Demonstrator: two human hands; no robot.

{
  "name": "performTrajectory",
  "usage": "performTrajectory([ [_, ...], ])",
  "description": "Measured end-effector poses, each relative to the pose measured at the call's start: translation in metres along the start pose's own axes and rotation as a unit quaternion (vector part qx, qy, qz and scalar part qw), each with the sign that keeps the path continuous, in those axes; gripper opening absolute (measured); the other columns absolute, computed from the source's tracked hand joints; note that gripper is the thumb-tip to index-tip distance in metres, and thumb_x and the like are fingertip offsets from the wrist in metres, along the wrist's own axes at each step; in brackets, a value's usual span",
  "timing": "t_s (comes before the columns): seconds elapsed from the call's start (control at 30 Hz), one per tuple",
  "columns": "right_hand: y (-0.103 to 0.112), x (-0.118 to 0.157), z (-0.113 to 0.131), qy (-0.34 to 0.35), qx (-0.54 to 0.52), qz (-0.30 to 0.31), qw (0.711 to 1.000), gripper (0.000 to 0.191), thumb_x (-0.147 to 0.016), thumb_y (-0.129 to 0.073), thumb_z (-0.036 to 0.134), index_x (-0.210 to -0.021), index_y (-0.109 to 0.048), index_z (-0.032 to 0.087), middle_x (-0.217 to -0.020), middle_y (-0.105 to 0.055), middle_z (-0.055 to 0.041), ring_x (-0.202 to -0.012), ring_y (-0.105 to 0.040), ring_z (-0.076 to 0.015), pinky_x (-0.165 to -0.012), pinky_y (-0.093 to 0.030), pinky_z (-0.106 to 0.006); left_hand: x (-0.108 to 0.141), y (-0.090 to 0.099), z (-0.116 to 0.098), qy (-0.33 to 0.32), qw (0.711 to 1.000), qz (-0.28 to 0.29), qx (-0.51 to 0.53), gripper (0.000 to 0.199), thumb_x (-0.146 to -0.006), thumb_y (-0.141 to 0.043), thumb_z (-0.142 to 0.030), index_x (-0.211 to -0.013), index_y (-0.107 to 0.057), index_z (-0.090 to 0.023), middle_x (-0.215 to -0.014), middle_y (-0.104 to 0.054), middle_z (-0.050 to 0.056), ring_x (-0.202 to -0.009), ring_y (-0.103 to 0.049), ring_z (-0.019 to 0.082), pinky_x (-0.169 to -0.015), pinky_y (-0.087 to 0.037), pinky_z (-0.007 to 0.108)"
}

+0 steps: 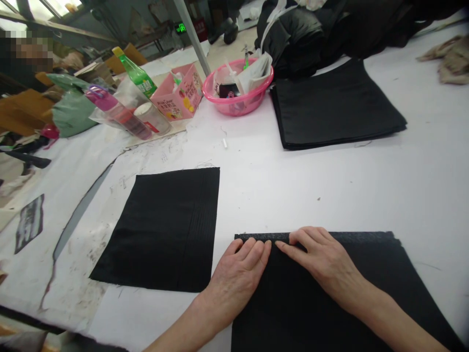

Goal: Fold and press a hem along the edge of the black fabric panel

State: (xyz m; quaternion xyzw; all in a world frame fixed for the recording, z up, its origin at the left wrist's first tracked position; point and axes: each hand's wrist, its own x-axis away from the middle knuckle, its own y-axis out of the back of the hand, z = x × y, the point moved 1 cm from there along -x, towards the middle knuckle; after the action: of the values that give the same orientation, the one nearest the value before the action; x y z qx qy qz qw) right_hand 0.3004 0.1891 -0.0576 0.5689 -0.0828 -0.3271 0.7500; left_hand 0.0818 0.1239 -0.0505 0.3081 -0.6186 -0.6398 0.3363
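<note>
A black fabric piece [315, 308] lies in front of me, with a narrow speckled strip [362, 237] along its far edge. My left hand [242, 269] is closed at the left end of that strip, its bent fingertips pressing on the cloth. Close beside it, my right hand [326, 256] pinches the same edge, thumb pointing left and fingers curled over the strip. The two hands' tips are a small gap apart. To the left, a separate black fabric piece [164, 230] lies flat, with faint lines near its right side.
A stack of black fabric [337, 107] sits at the far right, below a dark heap of cloth [304, 39]. Behind are a pink basin [238, 105], a pink box [179, 98], a green bottle [137, 76] and a purple-lidded bottle [117, 112]. The white table covering [271, 190] is torn at left.
</note>
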Motion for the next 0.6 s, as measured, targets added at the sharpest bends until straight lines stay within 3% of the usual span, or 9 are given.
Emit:
performTrajectory([
  [0.4, 0.013, 0.025, -0.021, -0.020, -0.006, -0.006, 1.000, 0.032, -0.099, -0.044, 0.013, -0.124, -0.059, 0.026, -0.098, -0.057, -0.0052, -0.091, -0.051, -0.0180, -0.081, -0.040, -0.035, -0.012, 0.004, -0.003, -0.018, 1.000, 0.019, 0.014, 0.051, -0.096, -0.038, -0.008, -0.147, -0.035, -0.013, -0.116, -0.055, 0.010, -0.105, -0.052, 0.023, -0.091, -0.044, 0.040],
  [0.6, 0.014, 0.027, -0.019, -0.031, -0.005, 0.002, 1.000, 0.033, -0.100, -0.044, 0.013, -0.128, -0.057, 0.026, -0.100, -0.055, -0.0054, -0.094, -0.050, -0.0180, -0.083, -0.040, -0.035, -0.014, 0.002, -0.006, -0.029, 0.999, 0.010, 0.015, 0.049, -0.096, -0.033, -0.004, -0.145, -0.037, -0.009, -0.120, -0.053, 0.010, -0.113, -0.048, 0.023, -0.097, -0.039, 0.039],
])
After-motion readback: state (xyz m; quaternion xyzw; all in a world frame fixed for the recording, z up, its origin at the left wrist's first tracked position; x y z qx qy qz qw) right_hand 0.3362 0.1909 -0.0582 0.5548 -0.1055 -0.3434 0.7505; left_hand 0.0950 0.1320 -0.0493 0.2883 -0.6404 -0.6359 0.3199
